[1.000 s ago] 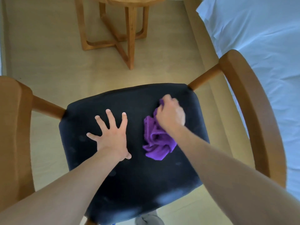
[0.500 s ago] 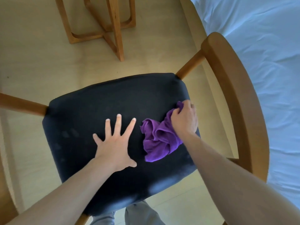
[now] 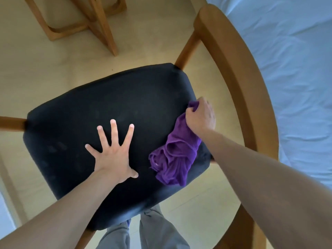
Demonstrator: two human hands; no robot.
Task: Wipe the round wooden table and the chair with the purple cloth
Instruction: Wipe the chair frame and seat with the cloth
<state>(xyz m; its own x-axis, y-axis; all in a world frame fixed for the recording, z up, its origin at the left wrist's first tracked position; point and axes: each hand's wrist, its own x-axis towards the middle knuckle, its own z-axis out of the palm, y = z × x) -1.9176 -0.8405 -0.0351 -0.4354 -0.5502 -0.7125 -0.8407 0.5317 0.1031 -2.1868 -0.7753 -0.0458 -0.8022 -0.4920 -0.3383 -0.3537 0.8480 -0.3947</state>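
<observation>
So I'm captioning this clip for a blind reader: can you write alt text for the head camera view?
A right hand grips a crumpled purple cloth at the right edge of a chair's dark seat, while the left hand rests flat on the seat, fingers spread. A wooden armrest curves past on the right, beside a white bed.
</observation>
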